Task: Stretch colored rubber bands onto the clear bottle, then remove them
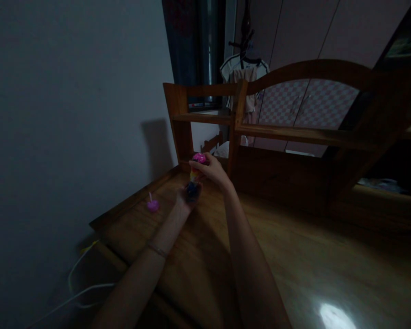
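Over the table [277, 228], the right hand [213, 170] grips the colourful thing [194, 175] at twelve o'clock and the left hand [183, 197] holds six, seemingly working it together, so the next move needs steadiness

Right hand [212, 169] grips multicoloured object [193, 175], pink top; left hand [184, 197] around dark lower end [192, 190]. Purple item [152, 206] on surface [294, 246].

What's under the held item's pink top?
Under the pink top, a yellow section and dark blue end; the right hand and left hand hide other parts.
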Demonstrator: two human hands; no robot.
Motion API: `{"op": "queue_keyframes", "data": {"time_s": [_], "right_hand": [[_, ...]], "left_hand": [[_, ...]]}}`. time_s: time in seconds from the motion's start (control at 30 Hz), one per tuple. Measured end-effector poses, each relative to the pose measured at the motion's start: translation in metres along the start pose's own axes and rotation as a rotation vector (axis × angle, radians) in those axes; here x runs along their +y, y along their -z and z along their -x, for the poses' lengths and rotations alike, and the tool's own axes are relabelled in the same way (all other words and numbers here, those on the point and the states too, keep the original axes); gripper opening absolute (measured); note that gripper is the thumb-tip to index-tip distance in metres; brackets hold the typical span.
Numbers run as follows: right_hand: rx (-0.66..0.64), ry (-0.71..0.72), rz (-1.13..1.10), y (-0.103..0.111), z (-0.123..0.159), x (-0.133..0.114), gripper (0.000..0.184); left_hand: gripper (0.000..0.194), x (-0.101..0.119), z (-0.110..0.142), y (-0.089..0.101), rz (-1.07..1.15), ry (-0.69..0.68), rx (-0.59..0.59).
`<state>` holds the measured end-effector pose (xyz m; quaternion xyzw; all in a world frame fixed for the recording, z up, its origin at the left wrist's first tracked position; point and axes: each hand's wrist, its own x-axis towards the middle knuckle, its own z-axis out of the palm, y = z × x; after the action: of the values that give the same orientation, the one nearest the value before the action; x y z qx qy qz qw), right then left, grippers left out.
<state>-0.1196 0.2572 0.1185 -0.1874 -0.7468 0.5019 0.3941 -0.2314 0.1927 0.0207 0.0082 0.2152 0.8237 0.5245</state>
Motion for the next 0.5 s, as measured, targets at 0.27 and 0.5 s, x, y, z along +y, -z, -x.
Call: {"op": "queue_keyframes", "data": {"time_s": [0.27,0.5], "right_hand": [[0.0,0.107,0.277,0.002,0.004,-0.009,0.041],[0.007,0.165,0.316,-0.001,0.003,-0.013,0.041]], "left_hand": [[0.03,-0.001,0.007,-0.011,0.019,0.003,0.02],[0.034,0.0,0.014,-0.012,0.069,0.049,0.032]]}}
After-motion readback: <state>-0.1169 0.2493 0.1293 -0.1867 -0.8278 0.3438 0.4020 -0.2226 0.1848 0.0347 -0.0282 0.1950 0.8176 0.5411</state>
